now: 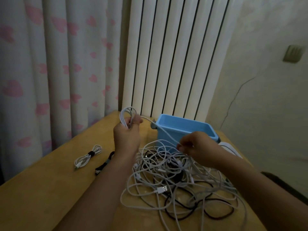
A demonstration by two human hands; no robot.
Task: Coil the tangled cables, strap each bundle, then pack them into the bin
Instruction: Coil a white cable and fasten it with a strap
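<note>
My left hand (pixel 127 135) grips several loops of a white cable coil (pixel 127 114), raised above the wooden table (pixel 41 189). The same white cable runs down to my right hand (pixel 198 147), which pinches it over the tangled pile of white and black cables (pixel 180 184). A white USB plug (pixel 162 189) lies in the pile. The blue bin (pixel 183 129) stands behind both hands and looks empty inside. A coiled white cable bundle (pixel 88 156) with a black strap lies at the left. Black straps (pixel 104 164) lie next to my left forearm.
A white radiator (pixel 166 55) and a curtain with pink shapes (pixel 50 64) stand behind the table. A white object (pixel 230 148) shows partly behind my right wrist. The table's far edge runs close behind the bin.
</note>
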